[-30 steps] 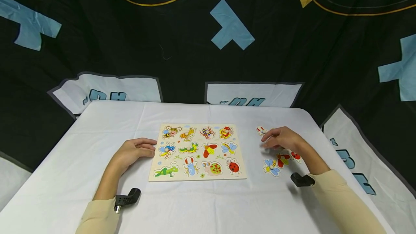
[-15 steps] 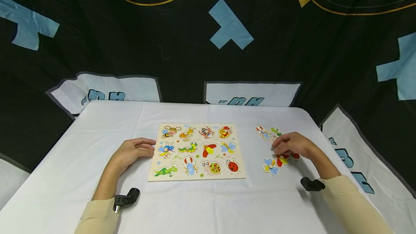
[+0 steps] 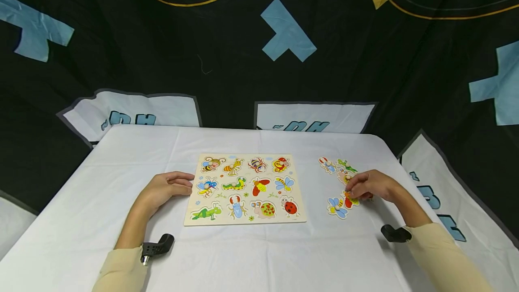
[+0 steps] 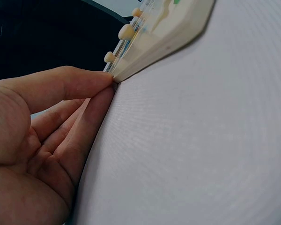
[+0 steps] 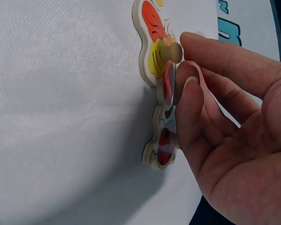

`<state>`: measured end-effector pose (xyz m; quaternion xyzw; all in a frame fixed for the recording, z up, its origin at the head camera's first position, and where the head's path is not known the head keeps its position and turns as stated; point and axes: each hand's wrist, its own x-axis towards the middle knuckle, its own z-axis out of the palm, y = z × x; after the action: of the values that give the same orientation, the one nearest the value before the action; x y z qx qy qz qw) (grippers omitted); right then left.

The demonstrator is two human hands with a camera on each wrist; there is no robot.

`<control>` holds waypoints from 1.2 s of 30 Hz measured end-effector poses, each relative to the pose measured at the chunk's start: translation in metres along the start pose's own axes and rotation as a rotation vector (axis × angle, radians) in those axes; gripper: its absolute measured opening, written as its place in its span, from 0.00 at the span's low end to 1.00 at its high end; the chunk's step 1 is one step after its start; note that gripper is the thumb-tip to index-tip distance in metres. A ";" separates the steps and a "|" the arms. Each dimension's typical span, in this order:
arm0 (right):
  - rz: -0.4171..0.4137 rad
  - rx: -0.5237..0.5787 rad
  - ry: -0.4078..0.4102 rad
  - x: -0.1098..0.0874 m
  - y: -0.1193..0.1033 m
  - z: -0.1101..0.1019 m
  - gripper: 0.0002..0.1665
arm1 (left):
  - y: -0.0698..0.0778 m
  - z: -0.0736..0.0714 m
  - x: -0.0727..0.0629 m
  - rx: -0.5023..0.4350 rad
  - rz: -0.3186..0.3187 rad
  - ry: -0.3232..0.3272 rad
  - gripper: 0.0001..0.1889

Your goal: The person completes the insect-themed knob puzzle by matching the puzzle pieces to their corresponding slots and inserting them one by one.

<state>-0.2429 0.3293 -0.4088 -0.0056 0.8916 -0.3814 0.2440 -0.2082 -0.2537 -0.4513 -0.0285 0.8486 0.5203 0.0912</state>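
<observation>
A wooden peg puzzle board [image 3: 275, 220] with insect pictures lies mid-table. My left hand [image 3: 167, 189] is at its left side, thumb and finger tips touching the edge. Wooden knobs [image 4: 126, 32] stand up from the board in the left wrist view. My right hand [image 3: 370, 185] is over the loose pieces at right. Its fingertips are right at the knob [image 5: 176, 52] of a red-winged insect piece [image 5: 154, 61], with the fingers loosely bent around it. A ladybug piece [image 5: 164, 147] adjoins that piece and is mostly hidden from the head view.
Other loose pieces are nearby: a blue-winged bee [image 3: 337, 207], a beetle [image 3: 326, 165] and a green insect [image 3: 348, 166]. A partly covered piece [image 3: 343, 176] sits among them. White cloth [image 3: 227, 260] covers the table; a dark curtain [image 3: 227, 57] hangs behind.
My right hand has moved right and toward me, from near the beetle piece to the red-winged piece, uncovering the green insect. My left hand has stayed at the board's edge.
</observation>
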 end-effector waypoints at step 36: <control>-0.023 0.045 -0.059 0.002 0.009 0.002 0.15 | -0.002 0.001 0.000 -0.012 0.009 -0.001 0.29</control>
<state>-0.2420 0.3343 -0.4166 -0.0218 0.8751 -0.4037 0.2660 -0.2082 -0.2543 -0.4536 -0.0250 0.8455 0.5260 0.0890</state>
